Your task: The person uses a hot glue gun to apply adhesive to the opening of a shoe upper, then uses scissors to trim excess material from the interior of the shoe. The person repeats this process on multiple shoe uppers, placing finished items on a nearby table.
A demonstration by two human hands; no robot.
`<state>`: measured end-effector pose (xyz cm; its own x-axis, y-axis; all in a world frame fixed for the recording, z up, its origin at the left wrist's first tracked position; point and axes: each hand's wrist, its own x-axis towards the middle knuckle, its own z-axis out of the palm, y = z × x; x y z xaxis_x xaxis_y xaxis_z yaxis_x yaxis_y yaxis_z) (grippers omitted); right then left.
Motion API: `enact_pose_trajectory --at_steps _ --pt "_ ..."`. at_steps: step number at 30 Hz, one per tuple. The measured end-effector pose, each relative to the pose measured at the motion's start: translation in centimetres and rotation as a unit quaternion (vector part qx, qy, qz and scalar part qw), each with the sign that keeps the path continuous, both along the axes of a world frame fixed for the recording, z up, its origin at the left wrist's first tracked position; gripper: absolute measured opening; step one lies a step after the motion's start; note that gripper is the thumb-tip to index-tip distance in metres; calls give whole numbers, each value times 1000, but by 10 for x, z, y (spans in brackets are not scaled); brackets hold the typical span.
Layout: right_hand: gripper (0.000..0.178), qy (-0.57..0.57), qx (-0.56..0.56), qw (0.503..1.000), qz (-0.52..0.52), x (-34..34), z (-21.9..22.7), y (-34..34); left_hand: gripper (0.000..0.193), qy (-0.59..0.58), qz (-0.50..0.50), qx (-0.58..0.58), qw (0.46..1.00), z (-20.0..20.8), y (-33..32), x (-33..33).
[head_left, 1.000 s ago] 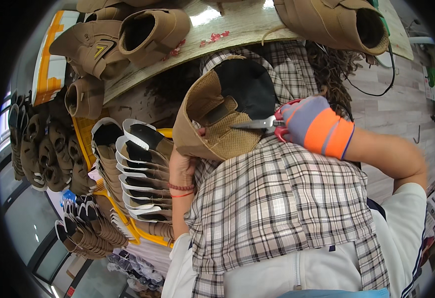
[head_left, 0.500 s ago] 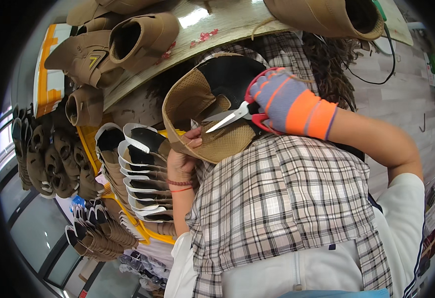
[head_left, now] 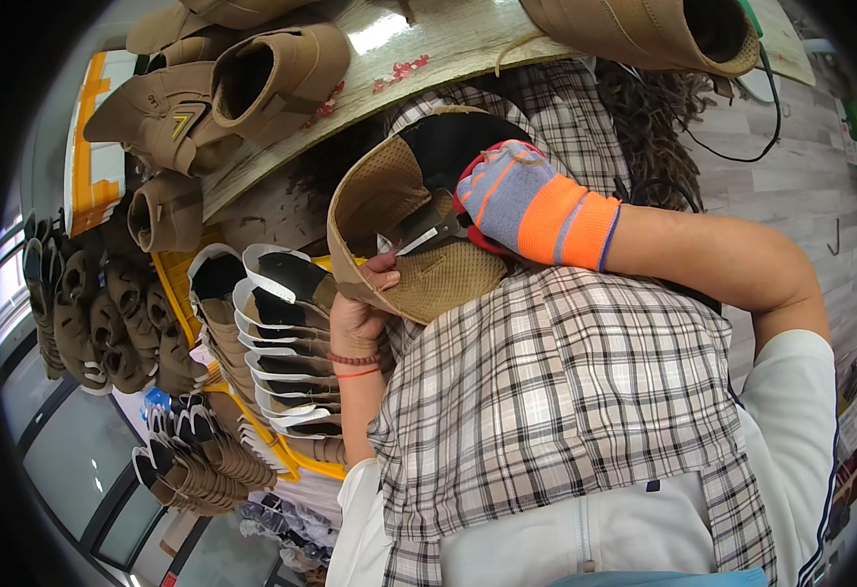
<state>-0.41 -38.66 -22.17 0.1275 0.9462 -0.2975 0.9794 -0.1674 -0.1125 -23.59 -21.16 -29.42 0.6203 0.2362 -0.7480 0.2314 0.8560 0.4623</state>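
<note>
Head view: looking down over a plaid apron (head_left: pixel 565 411) at two hands working on a tan shoe upper (head_left: pixel 399 225) held in front of the chest.
Left hand: the bare left hand (head_left: pixel 355 313) is closed on the lower edge of the shoe upper, thumb pressed on the mesh lining, with red string bands round the wrist.
Right hand: the right hand (head_left: pixel 511 196) wears a grey knit glove with an orange cuff and is wrapped round the red handles of a pair of scissors (head_left: pixel 428 230).
Scissors: the blades point left into the opening of the shoe upper and lie against its inner side; whether they are parted or closed I cannot tell.
Shoe upper: tan outside, dark lining at the top, mesh lining below; it is held off the workbench, between the two hands, just below the workbench's near edge.
Workbench: a pale wooden workbench (head_left: pixel 428 49) runs across the top; finished tan shoes (head_left: pixel 272 78) sit toward its left end and another tan shoe (head_left: pixel 663 29) at its right end.
Yellow crate: a yellow crate (head_left: pixel 179 284) left of the left hand holds a stacked row of uppers with white edges (head_left: pixel 281 342).
Far left: rows of brown uppers (head_left: pixel 95 313) hang in a line.
</note>
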Motion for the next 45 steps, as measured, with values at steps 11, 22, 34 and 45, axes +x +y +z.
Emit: enact_pose_trajectory --at_steps 11,22,34,45 --pt "43 145 -42 987 -63 35 -5 -17 40 -24 -42 13 999 -3 -3 2" --pt "39 170 -95 981 -26 25 3 2 39 -20 -9 -4 1000 -3 -4 2" --pt "40 244 -224 942 -63 50 21 -2 35 -59 -18 205 977 -4 -4 14" --pt "97 479 -377 791 -44 77 -4 38 49 -253 71 120 957 -30 13 54"
